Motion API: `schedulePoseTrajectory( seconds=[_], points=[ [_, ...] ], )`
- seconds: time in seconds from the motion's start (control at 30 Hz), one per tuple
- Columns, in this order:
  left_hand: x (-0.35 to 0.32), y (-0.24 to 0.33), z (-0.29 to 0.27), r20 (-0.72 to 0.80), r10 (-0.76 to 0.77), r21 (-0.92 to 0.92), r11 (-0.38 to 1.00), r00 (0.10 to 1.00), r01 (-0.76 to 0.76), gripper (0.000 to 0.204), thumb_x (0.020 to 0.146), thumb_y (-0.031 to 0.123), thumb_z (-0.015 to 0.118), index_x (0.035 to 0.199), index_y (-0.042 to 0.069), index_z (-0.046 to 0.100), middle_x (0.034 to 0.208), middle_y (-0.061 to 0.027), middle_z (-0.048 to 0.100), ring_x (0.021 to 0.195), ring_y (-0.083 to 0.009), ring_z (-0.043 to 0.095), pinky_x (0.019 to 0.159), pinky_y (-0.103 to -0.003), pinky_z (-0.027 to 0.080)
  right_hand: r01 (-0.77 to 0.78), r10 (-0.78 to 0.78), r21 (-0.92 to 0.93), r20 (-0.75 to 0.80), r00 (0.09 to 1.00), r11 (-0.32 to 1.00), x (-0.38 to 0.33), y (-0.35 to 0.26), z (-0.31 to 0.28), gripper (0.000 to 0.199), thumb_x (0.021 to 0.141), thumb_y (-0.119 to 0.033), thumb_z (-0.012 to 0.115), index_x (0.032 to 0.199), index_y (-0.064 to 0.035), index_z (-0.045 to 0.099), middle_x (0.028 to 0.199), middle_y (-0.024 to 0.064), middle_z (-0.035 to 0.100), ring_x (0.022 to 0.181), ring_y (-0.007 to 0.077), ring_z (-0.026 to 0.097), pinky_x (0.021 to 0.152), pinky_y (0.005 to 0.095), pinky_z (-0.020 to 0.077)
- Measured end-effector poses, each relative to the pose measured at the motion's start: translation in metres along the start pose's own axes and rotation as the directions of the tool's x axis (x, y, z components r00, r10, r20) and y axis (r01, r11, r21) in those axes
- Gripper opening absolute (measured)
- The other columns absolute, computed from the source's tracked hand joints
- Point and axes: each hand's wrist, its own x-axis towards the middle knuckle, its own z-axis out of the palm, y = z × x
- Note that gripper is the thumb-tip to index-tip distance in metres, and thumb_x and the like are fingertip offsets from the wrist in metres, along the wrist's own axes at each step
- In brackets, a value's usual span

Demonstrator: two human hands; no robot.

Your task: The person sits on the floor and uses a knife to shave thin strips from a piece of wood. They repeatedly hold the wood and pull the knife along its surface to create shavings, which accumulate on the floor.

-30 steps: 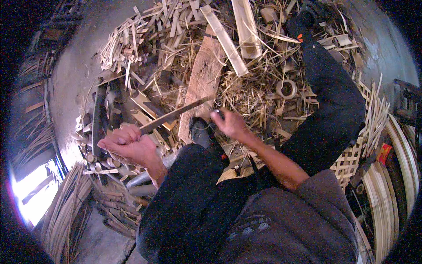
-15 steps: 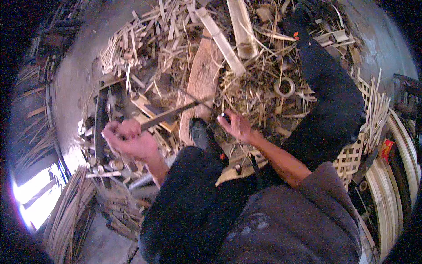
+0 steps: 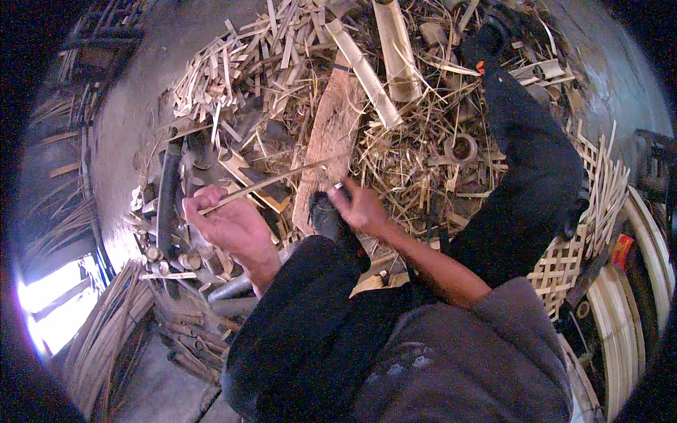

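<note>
Where the floor [image 3: 127,127] runs toward its left edge, a bundle of thin rods [image 3: 109,317] stands near a bright opening. Next, a dark curved pole [image 3: 168,197] beside cut cane ends, with a heap of short pale slats [image 3: 233,67] farther off. Left hand [image 3: 236,229], palm partly up: fingers curled and grasping the near end of a narrow strip [image 3: 276,183]. The strip slants up rightward, its far end over the middle of a brown plank [image 3: 331,127]; contact with the plank cannot be told. A dark shoe [image 3: 326,218] is at the plank's near end. Right hand [image 3: 363,209] just below the strip's far end, fingers bent, something small and shiny at the fingertips; cannot tell what, if anything, it grips. Right of the plank, tangled shavings [image 3: 395,151], then a pale ring [image 3: 462,149]. Toward the floor's right edge: woven lattice [image 3: 557,268], red packet [image 3: 622,250], long pale strips [image 3: 613,317].
</note>
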Motion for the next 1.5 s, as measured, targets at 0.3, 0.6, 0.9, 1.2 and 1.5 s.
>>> schedulePoseTrajectory(
  seconds=[0.3, 0.6, 0.9, 1.2, 1.5],
  points=[
    [0.011, 0.004, 0.010, 0.064, 0.046, -0.005, 0.999, 0.997, -0.045, 0.027, 0.094, 0.024, 0.045, 0.071, 0.009, 0.047, 0.071, -0.0032, 0.045, 0.072, -0.0158, 0.043, 0.071, -0.031, 0.036, -0.062, 0.041, -0.163, -0.128, 0.991, 0.985, 0.024, 0.085, 0.007, 0.054, 0.091, -0.055, 0.045, 0.098, -0.0027, 0.057, 0.075, 0.0247, 0.062, 0.075, 0.0443, 0.061, 0.068, 0.0515, 0.0483],
    [0.012, -0.008, 0.018, 0.047, 0.443, 0.603, 0.702, 0.896, -0.379, 0.029, 0.099, 0.028, 0.042, 0.093, 0.001, 0.051, 0.084, -0.0097, 0.055, 0.080, -0.0183, 0.053, 0.074, -0.031, 0.041, -0.118, 0.114, -0.168, -0.034, 0.993, 0.979, 0.015, 0.078, -0.006, 0.058, 0.090, -0.053, 0.047, 0.104, 0.0021, 0.058, 0.090, 0.0263, 0.064, 0.087, 0.0425, 0.062, 0.078, 0.0483, 0.0496],
    [0.000, -0.009, 0.024, -0.025, 0.252, 0.459, 0.863, 0.968, -0.213, 0.034, 0.100, 0.034, 0.042, 0.079, 0.008, 0.037, 0.071, -0.0003, 0.034, 0.065, -0.0108, 0.034, 0.063, -0.027, 0.034, 0.231, -0.217, -0.038, 0.226, 0.950, 0.972, -0.020, -0.049, 0.011, 0.048, 0.091, -0.051, 0.048, 0.109, -0.0073, 0.052, 0.075, 0.0231, 0.063, 0.072, 0.0442, 0.062, 0.063, 0.0507, 0.0474],
    [0.003, -0.008, 0.022, -0.069, 0.302, 0.635, 0.748, 0.951, -0.192, 0.034, 0.100, 0.035, 0.041, 0.080, 0.008, 0.035, 0.070, -0.0006, 0.032, 0.065, -0.0108, 0.033, 0.062, -0.028, 0.033, 0.066, -0.067, -0.192, 0.001, 0.998, 0.979, 0.004, 0.026, 0.008, 0.045, 0.092, -0.047, 0.048, 0.102, -0.0039, 0.054, 0.067, 0.0229, 0.060, 0.067, 0.0437, 0.061, 0.061, 0.0502, 0.0471],
    [-0.004, -0.015, 0.029, 0.045, 0.344, 0.553, 0.773, 0.938, -0.310, 0.029, 0.102, 0.029, 0.037, 0.083, 0.007, 0.035, 0.068, 0.0002, 0.030, 0.064, -0.0103, 0.033, 0.062, -0.026, 0.033, -0.052, 0.076, -0.282, 0.075, 0.994, 0.958, 0.040, 0.053, 0.007, 0.049, 0.092, -0.049, 0.046, 0.102, -0.0027, 0.056, 0.082, 0.0242, 0.062, 0.076, 0.0414, 0.061, 0.069, 0.0478, 0.0471]
  ],
)
